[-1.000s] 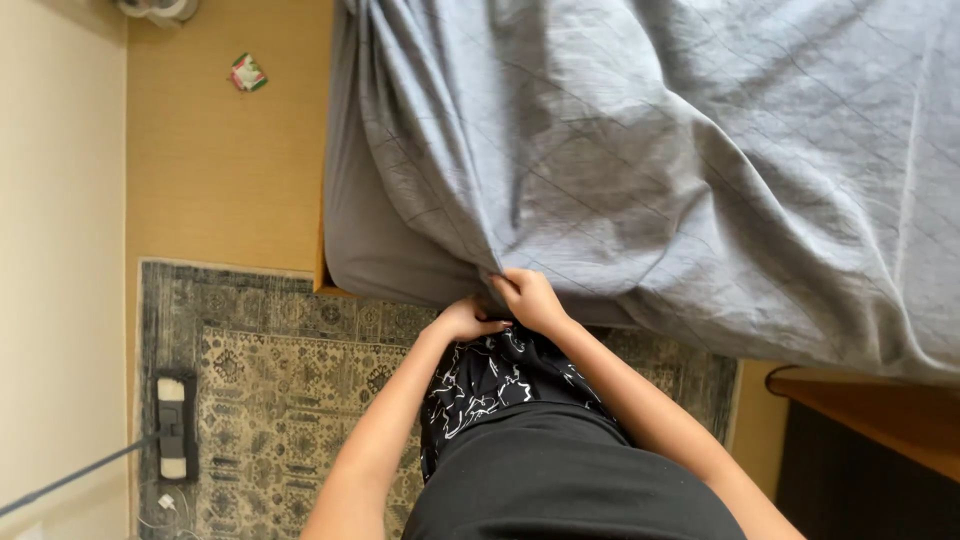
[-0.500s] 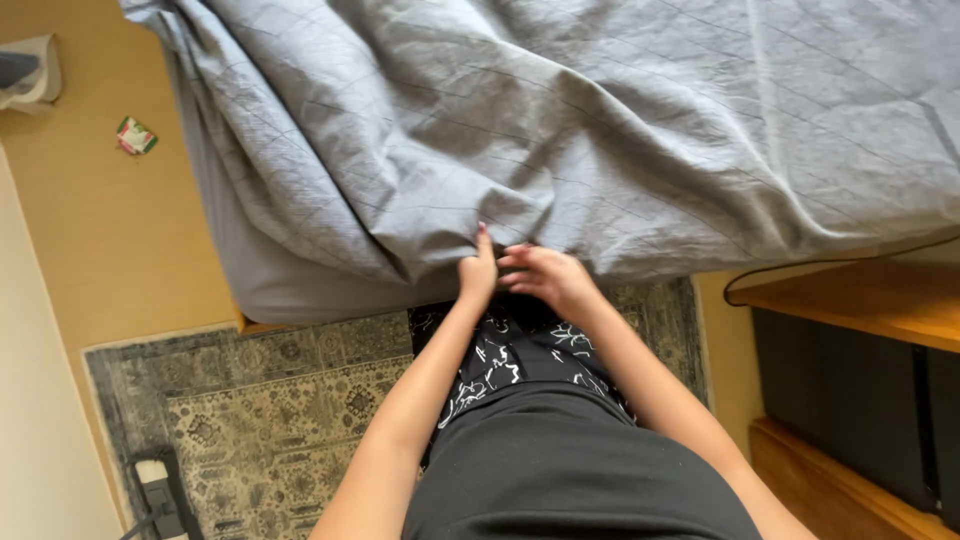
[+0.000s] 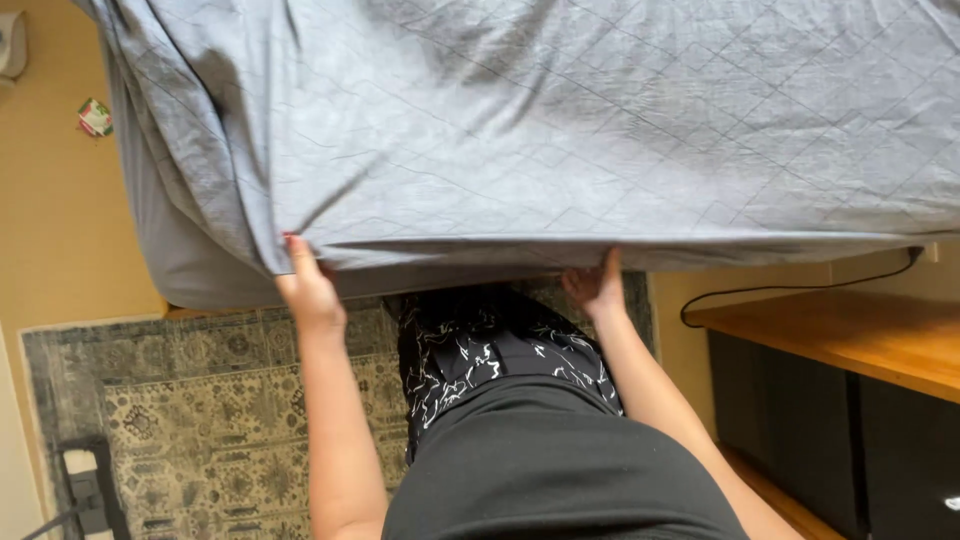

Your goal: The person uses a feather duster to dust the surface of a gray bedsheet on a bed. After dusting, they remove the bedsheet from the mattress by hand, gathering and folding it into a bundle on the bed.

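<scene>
Both hands grip the near hem of a grey quilted coverlet (image 3: 560, 130). The left hand (image 3: 308, 288) pinches the hem near the corner where the fabric bunches into folds, fingers curled under the edge. The right hand (image 3: 596, 287) is well apart from it along the same hem, fingertips hooked under the edge.

The coverlet lies above and beyond both hands, draped over the bed (image 3: 175, 260). Its long axis runs side to side across the view, and the hem between the hands is pulled taut into a nearly straight line. The fabric is matte, stitched in a diamond grid, with soft creases fanning out from the left hand's corner.

Under the hem by the left hand sits a smooth grey mattress side. Below the hands is a patterned woven rug (image 3: 190, 420) in grey and beige, on a tan floor. Right of the right hand stands a wooden cabinet (image 3: 850, 335), with a black cable (image 3: 780, 290) just above its top. A power strip (image 3: 85, 490) lies on the rug, lower left of the left hand.
</scene>
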